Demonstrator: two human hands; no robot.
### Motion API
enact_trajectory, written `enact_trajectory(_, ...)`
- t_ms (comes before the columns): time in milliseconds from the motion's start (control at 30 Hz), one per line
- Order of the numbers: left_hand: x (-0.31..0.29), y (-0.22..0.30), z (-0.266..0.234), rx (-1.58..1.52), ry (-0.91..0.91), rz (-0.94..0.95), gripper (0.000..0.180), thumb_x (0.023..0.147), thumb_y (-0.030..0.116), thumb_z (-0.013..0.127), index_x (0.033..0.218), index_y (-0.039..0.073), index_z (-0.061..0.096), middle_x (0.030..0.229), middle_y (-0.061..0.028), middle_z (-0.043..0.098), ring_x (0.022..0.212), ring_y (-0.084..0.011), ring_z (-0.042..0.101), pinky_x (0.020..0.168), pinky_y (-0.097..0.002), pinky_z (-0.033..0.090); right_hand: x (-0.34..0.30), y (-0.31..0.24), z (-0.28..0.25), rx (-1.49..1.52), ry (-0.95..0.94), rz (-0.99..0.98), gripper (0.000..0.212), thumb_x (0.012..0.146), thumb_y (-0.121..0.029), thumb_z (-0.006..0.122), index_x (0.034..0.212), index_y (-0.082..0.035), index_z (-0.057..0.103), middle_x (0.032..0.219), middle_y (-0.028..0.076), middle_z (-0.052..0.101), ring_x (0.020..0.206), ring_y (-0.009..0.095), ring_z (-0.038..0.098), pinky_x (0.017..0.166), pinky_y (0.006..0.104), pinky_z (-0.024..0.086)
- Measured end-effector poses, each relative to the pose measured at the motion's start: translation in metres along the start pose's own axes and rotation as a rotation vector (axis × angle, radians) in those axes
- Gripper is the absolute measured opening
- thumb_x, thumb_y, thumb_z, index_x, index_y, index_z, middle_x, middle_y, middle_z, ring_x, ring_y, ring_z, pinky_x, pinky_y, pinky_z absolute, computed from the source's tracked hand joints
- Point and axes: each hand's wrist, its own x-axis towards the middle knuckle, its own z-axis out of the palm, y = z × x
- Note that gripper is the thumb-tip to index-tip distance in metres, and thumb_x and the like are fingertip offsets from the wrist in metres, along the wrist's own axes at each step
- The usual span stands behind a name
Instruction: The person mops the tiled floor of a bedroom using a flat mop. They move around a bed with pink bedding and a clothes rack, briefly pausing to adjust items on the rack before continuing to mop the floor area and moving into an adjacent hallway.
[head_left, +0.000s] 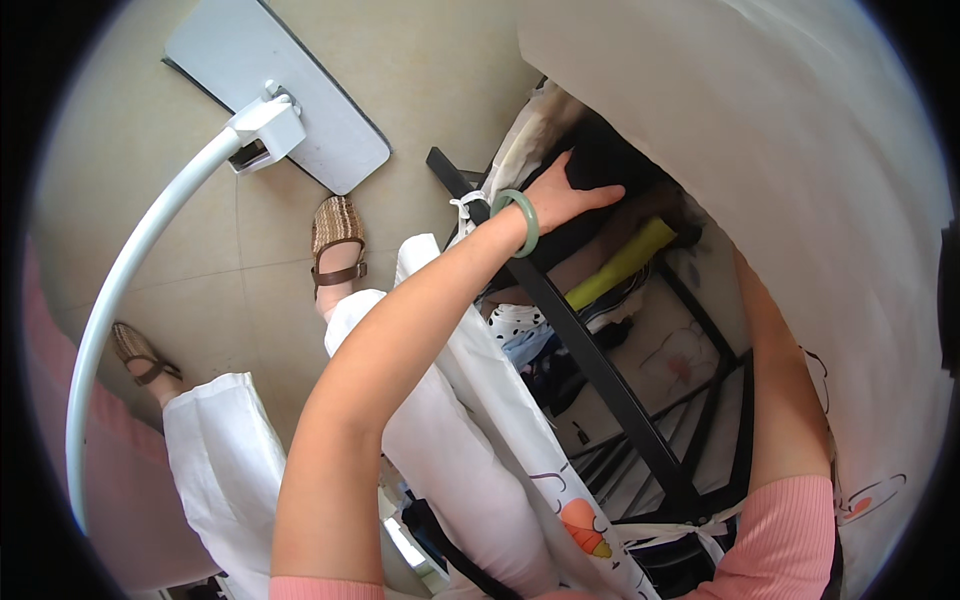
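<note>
My left hand (568,195), with a green bangle (530,224) at the wrist, reaches over a black metal rack frame (590,360). Its thumb lies stretched across a piece of black cloth (605,150), while the other fingers sink out of sight into it, seemingly gripping it. Below the hand are a yellow-green piece of cloth (625,262), a white polka-dot cloth (515,320) and other dark garments inside the frame. My right forearm (785,370) goes up beneath a large white fabric cover (800,150), which hides my right hand.
A white flat-based stand (290,90) with a curved white pole (130,260) is on the tiled floor (250,235) at left. My woven shoes (337,225) and white trousers show beneath. A white printed fabric flap (540,440) hangs along the frame, with ties around a bar.
</note>
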Motion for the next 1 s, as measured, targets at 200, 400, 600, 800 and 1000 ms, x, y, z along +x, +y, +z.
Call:
enact_trajectory(200,-0.007,-0.014,-0.016,0.17,-0.098,-0.041,0.086,0.061,0.022,0.074,0.129,-0.005,0.03,0.122,-0.0213,0.047,0.117,-0.0277,0.043,0.099,-0.0302,0.033,-0.01,-0.015,-0.004,-0.137,0.121,0.07,0.046,0.085,-0.036,0.05,0.124,-0.012,0.048,0.124,0.008,0.051,0.11,0.022,0.05,0.093,0.0346,0.037)
enact_trajectory(400,-0.016,0.002,0.005,0.428,-0.182,-0.027,0.079,0.067,0.031,0.071,0.131,0.001,0.034,0.121,-0.0208,0.049,0.113,-0.0291,0.048,0.095,-0.0314,0.037,-0.02,-0.022,0.0,-0.224,0.252,0.151,0.045,0.085,-0.035,0.049,0.123,-0.011,0.048,0.123,0.008,0.052,0.11,0.023,0.05,0.093,0.0349,0.038)
enact_trajectory(600,-0.017,0.014,-0.001,1.018,-0.448,-0.427,0.07,0.063,0.046,0.072,0.113,0.0,0.055,0.111,-0.0157,0.058,0.103,-0.0294,0.056,0.088,-0.0354,0.044,-0.032,-0.024,0.009,-0.273,0.403,0.246,0.044,0.085,-0.035,0.049,0.122,-0.011,0.049,0.122,0.009,0.052,0.109,0.023,0.05,0.092,0.0352,0.038)
enact_trajectory(800,-0.021,0.019,0.001,1.354,-0.685,-0.551,0.039,0.068,0.044,0.064,0.095,0.018,0.069,0.106,-0.0046,0.062,0.101,-0.0223,0.057,0.085,-0.0354,0.044,-0.039,-0.023,0.02,-0.283,0.567,0.343,0.043,0.086,-0.034,0.049,0.121,-0.01,0.05,0.122,0.009,0.052,0.109,0.024,0.051,0.092,0.0355,0.038)
enact_trajectory(1000,-0.016,0.017,0.006,1.443,-0.738,-0.575,0.041,0.072,0.044,0.06,0.108,0.023,0.062,0.117,-0.0008,0.056,0.112,-0.0177,0.05,0.09,-0.037,0.039,-0.041,-0.023,0.037,-0.264,0.749,0.453,0.042,0.086,-0.033,0.048,0.12,-0.009,0.05,0.121,0.01,0.053,0.109,0.025,0.051,0.092,0.0358,0.038)
